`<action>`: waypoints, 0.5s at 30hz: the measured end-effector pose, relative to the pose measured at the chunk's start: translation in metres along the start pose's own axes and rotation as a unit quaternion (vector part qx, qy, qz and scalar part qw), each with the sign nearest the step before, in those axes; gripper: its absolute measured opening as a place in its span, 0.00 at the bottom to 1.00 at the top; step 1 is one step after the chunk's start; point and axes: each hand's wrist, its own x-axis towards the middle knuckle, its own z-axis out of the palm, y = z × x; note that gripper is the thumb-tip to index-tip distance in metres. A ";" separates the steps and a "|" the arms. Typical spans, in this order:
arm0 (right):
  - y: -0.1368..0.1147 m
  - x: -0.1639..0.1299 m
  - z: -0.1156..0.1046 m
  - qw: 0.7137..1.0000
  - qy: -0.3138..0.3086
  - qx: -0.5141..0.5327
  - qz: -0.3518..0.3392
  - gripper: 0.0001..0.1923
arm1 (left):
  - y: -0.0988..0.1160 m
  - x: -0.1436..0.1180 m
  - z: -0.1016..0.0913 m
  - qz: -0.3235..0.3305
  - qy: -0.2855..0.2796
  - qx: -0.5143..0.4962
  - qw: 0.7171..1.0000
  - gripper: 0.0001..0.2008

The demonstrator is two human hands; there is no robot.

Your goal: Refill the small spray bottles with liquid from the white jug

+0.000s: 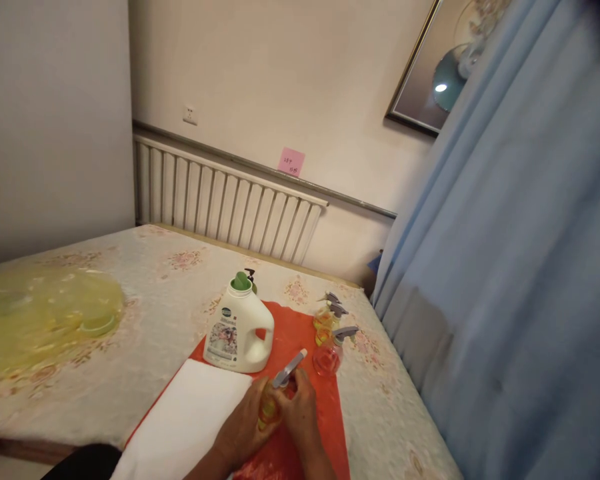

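Note:
My left hand (247, 423) is wrapped round a small clear spray bottle (269, 408) with yellow liquid in it. At the bottle's neck, the fingers of my right hand (301, 408) close on the grey spray head (290, 369), whose nozzle points up and to the right. Both hands partly hide the bottle. Just beyond them stands a white detergent jug (237, 330) with a flower label, its cap off and a green spout (241, 281) showing. To the right is a spray bottle with pink liquid (327, 358), and behind it are spray bottles with yellow liquid (323, 322).
A red sheet (330, 413) and a white cloth or paper (180, 413) lie on the flower-patterned tabletop (160, 320). A dark pump top (250, 273) shows behind the jug. On the left are crumpled yellow plastic (40, 313) and a pale green lid (99, 325). A blue curtain (505, 253) borders the right side.

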 end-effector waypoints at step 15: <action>0.002 0.006 -0.007 0.999 -0.044 0.006 -0.013 0.05 | 0.013 0.004 -0.008 -0.015 -0.028 -0.002 0.999 0.34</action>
